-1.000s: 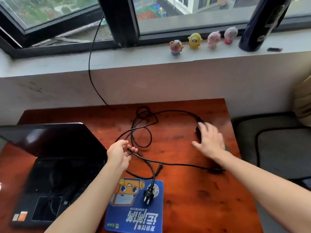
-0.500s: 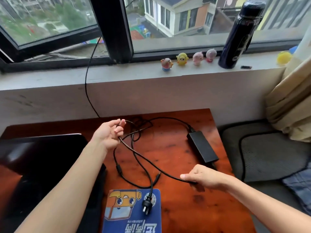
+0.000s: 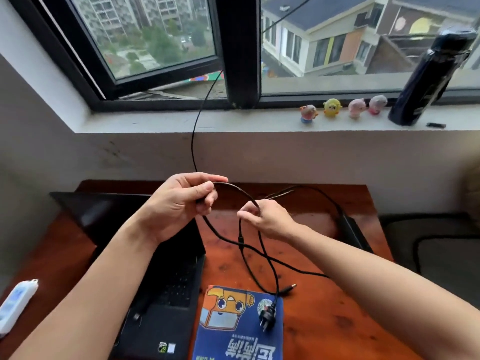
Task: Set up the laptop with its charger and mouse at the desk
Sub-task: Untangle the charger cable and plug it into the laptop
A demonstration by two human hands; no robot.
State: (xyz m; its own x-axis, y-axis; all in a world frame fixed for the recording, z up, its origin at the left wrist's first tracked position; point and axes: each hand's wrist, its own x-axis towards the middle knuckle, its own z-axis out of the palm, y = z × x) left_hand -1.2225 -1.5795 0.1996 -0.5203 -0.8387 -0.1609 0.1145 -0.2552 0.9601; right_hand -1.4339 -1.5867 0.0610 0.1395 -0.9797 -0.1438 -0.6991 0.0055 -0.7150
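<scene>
Both hands are raised above the wooden table (image 3: 324,320), each closed on the black charger cable (image 3: 233,187). The left hand (image 3: 181,203) has its fingers curled and its thumb pressed down on one stretch of the cable, and the right hand (image 3: 265,216) pinches the same cable just beside it between thumb and fingertips. Between the two hands the cable arches in a short curve. From the hands it drops in several loops that cross one another above the table.

One end of the cable carries a black wall plug (image 3: 267,317), which lies on the blue mouse pad (image 3: 233,341) near the front edge of the table. A small round charging tip (image 3: 289,288) rests on the wood just beyond the far right corner of the pad. The black power brick (image 3: 353,232) lies toward the right side of the table, partly hidden behind the right forearm.

The open laptop (image 3: 166,294) sits on the left part of the table, just beside the mouse pad, with its dark screen tilted back. A white power strip (image 3: 15,305) shows at the left edge of the view. On the window sill (image 3: 181,123) behind the table stand four small toy figures (image 3: 342,109) in a row and a dark bottle (image 3: 426,81) to their right. A thin black wire (image 3: 193,141) runs from the window down behind the table
</scene>
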